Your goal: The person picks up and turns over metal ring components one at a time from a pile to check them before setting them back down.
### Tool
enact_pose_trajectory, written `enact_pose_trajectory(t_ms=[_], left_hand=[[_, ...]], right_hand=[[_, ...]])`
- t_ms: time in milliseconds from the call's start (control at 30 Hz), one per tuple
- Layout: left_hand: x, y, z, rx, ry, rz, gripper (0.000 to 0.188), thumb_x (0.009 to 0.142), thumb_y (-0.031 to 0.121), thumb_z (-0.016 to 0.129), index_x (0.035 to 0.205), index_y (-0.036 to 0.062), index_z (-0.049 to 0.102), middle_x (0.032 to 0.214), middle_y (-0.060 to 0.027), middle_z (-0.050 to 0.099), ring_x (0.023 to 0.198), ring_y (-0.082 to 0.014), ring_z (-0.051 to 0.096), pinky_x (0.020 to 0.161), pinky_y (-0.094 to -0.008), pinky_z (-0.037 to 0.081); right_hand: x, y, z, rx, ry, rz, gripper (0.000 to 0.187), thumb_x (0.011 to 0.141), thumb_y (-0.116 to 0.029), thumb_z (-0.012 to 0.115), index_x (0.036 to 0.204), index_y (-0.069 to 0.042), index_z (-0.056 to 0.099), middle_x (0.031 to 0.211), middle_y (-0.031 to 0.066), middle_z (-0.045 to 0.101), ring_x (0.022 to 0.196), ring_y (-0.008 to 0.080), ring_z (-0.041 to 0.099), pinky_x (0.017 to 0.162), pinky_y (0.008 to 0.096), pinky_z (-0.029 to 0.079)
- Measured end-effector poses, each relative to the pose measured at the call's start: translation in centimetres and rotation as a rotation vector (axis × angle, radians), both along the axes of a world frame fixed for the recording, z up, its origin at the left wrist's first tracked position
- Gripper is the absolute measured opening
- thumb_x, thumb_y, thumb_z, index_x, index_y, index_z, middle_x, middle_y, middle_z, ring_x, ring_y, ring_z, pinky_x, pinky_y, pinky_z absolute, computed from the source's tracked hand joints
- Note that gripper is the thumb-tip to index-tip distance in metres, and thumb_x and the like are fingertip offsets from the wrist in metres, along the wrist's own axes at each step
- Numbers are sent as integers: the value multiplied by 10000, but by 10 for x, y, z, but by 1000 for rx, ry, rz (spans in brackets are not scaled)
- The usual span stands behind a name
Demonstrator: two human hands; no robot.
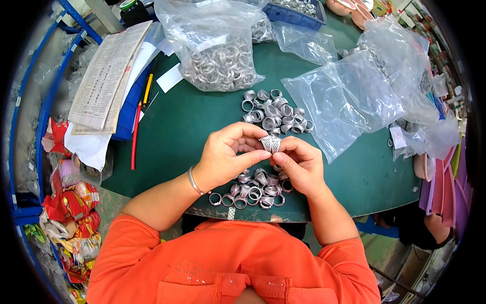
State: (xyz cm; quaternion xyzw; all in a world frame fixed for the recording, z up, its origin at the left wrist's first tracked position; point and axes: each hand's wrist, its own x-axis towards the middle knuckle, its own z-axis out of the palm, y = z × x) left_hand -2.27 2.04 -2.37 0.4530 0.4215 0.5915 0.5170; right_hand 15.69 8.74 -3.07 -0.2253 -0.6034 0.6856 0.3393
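Over the middle of the table, my two hands meet at a pair of silver metal rings pressed side by side, with dotted patterns on their faces. My left hand [223, 152] pinches the left ring [265, 144] between thumb and fingers. The right ring [275, 144] is pinched by my right hand [304, 164]. Just beyond my fingers lies a loose pile of silver rings [276, 109]. A second pile of rings [253, 191] sits below my hands, close to the table's near edge, partly hidden by my right hand.
On the green table [167, 131], a clear bag of rings [217, 63] stands at the back. Flat plastic bags [339, 106] cover the right side. A red pen [136, 136] and printed sheets [106, 76] lie left. A blue tray [298, 16] of rings is at the far edge.
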Motion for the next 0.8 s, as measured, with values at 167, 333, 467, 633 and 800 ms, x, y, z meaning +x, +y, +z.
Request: enact_pose_trajectory(t_ms=[167,333,467,633,800], left_hand=[[2,1,-3,-16,-93,12,285,798,-36,672,1053,-53,546,994,-97,612,874,-135,625,765,-246,529],[1,2,-2,94,39,6,325,768,-84,671,1060,-26,540,1049,-134,603,956,-192,617,840,-299,516],[4,2,2,279,415,61,342,744,-109,665,1043,7,546,1069,-128,589,974,-193,607,845,-302,511],[0,3,-6,219,210,157,335,740,-119,664,1033,-6,547,1098,-113,536,1016,-182,577,836,-296,512],[0,6,-6,175,136,167,343,755,-114,658,1058,-14,531,1092,-117,567,971,-161,594,812,-273,512]], right_hand=[[0,1,0,99,-36,12,79,827,4,641,897,31,615,888,68,587,785,105,563,678,223,465],[0,5,-1,174,-38,0,71,839,-21,639,879,33,617,899,80,597,792,108,566,687,230,469],[-4,4,-2,-1,116,-16,137,808,51,642,912,23,558,972,117,587,846,137,577,753,259,490],[-9,0,0,-22,291,-92,436,739,159,632,1058,-32,407,1092,165,540,1016,204,562,838,332,517],[-9,-1,0,6,285,-118,510,725,176,619,1115,-50,381,1099,169,539,1054,233,549,845,350,510]])
